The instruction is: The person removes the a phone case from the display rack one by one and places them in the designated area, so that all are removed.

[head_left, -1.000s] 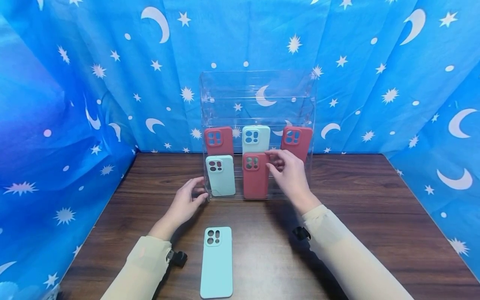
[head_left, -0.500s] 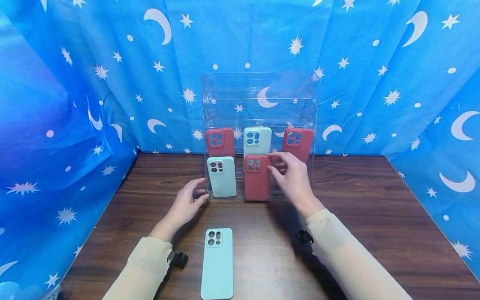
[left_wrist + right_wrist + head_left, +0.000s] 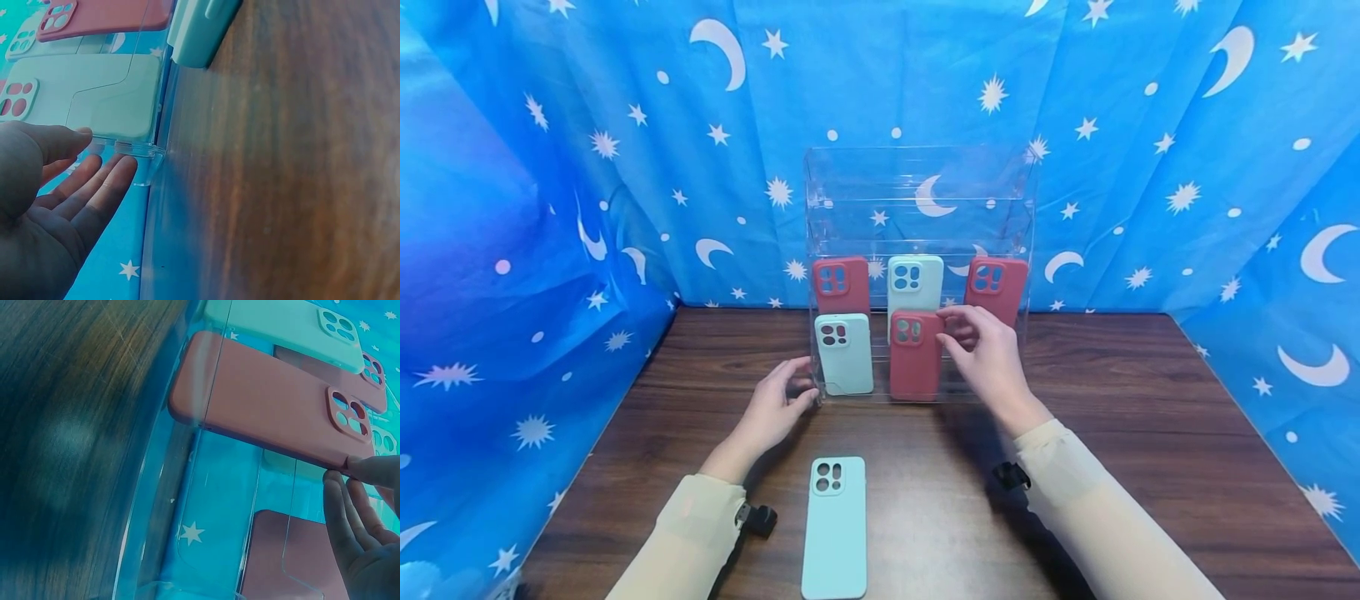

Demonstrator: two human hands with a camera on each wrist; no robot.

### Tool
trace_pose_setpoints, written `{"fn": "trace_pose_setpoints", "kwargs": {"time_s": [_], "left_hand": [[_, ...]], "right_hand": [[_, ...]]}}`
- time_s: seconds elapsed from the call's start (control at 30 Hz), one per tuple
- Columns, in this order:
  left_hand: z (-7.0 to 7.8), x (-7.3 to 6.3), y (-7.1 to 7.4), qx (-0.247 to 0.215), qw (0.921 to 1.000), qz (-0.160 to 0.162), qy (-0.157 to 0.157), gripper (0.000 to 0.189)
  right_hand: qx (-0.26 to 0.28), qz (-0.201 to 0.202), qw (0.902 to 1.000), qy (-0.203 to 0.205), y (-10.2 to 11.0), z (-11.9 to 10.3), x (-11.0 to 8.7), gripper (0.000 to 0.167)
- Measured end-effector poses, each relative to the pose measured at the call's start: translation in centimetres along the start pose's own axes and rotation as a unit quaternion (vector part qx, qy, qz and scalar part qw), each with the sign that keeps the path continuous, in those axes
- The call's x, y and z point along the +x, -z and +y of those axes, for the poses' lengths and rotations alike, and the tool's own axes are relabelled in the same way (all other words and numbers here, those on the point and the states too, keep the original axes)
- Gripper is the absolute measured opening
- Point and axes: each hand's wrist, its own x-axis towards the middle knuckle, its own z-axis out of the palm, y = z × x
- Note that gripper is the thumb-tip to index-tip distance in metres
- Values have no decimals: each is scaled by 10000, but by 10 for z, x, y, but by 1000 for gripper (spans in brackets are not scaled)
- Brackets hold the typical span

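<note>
R hand (image 3: 988,354) is pinching red case (image 3: 915,367), mid front edge of clr rack (image 3: 917,227). L hand (image 3: 773,402), fingers loosely spread, is resting at front L cnr.

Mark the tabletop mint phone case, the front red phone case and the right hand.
Tabletop mint phone case (image 3: 835,537), head view: back panel.
Front red phone case (image 3: 265,401), right wrist view: back panel.
Right hand (image 3: 988,357), head view: back of hand.

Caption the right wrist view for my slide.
Right hand pinching the edge of a red phone case in a clear rack.
</note>
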Motion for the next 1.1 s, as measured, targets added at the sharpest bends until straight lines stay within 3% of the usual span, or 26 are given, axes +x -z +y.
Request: {"fn": "trace_pose_setpoints", "kwargs": {"time_s": [0.3,0.67,1.1], "left_hand": [[0,-1,0,-16,10000,17,-17,51],[2,-1,0,-7,10000,28,-68,51],[0,-1,0,38,10000,11,-85,51]], "right_hand": [[300,-80,9995,-69,1,2,-2,32],[507,85,9975,495,0,-4,-6,32],[741,228,9937,810,8,-20,-11,33]]}}
